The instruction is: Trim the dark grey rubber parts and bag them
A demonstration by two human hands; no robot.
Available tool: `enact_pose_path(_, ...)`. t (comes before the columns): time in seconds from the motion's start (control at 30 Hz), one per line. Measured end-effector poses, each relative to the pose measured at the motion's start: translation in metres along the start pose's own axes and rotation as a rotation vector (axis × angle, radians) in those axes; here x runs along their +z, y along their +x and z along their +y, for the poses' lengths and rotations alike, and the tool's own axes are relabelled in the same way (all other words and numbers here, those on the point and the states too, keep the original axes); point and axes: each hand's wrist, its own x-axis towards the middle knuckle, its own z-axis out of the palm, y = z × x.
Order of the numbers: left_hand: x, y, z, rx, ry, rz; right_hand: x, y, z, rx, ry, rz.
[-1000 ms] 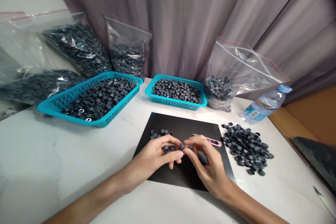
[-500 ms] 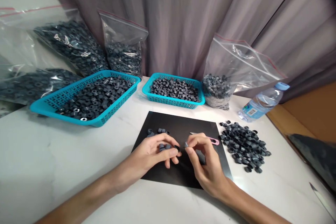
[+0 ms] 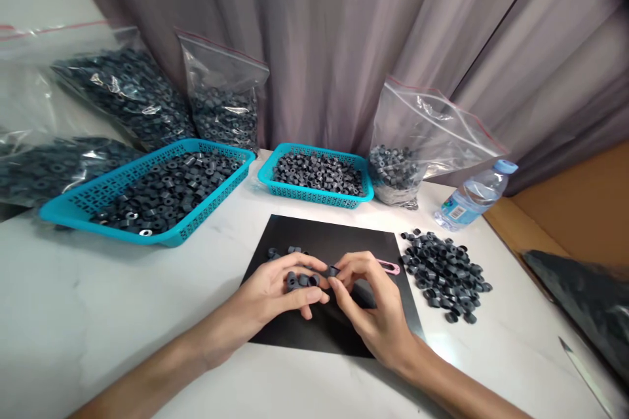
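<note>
My left hand (image 3: 275, 291) and my right hand (image 3: 369, 306) meet over a black mat (image 3: 322, 239) on the white table. Both pinch one small dark grey rubber ring (image 3: 333, 271) between their fingertips. More grey rings (image 3: 301, 279) rest in my left hand's curled fingers. A few loose rings (image 3: 287, 251) lie on the mat just beyond my left hand. A pink utility knife (image 3: 389, 266) lies on the mat behind my right hand. A heap of grey rings (image 3: 445, 265) sits on the table right of the mat.
Two turquoise baskets of grey rings stand behind the mat, a large one (image 3: 73, 200) at left and a small one (image 3: 366, 191) in the middle. Zip bags of rings (image 3: 223, 108) lean against the curtain. A water bottle (image 3: 469, 196) lies at right, near a dark object (image 3: 580, 288).
The hands, slightly apart half a second ago, have closed together again on one ring. The view has drifted, so everything sits a little further left.
</note>
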Motion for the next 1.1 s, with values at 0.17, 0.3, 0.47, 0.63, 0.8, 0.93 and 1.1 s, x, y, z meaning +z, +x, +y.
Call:
enact_pose_path(0.17, -0.001, -0.002, 0.003, -0.043, 0.018, 0.026, 0.002, -0.001, 0.001, 0.029, 0.041, -0.002)
enact_pose_path(0.3, -0.004, -0.004, -0.001, -0.085, -0.098, 0.043, 0.004, -0.002, 0.005, 0.095, 0.077, 0.025)
enact_pose_path(0.47, -0.005, -0.003, -0.002, -0.071, -0.159, 0.0, 0.002, -0.002, 0.005, 0.125, 0.136, -0.074)
enact_pose_path(0.63, -0.007, -0.001, 0.003, -0.018, 0.09, 0.026, -0.002, -0.002, 0.001, 0.123, 0.112, -0.242)
enact_pose_path(0.8, -0.016, -0.003, 0.007, 0.025, -0.031, 0.152, -0.002, -0.002, 0.0, 0.096, 0.025, -0.183)
enact_pose_path(0.93, -0.021, -0.004, 0.01, 0.055, -0.263, 0.241, 0.0, 0.0, -0.001, 0.023, -0.145, -0.401)
enact_pose_path(1.1, -0.017, -0.001, 0.008, -0.038, -0.48, 0.253, 0.004, -0.001, -0.003, -0.195, -0.35, -0.532)
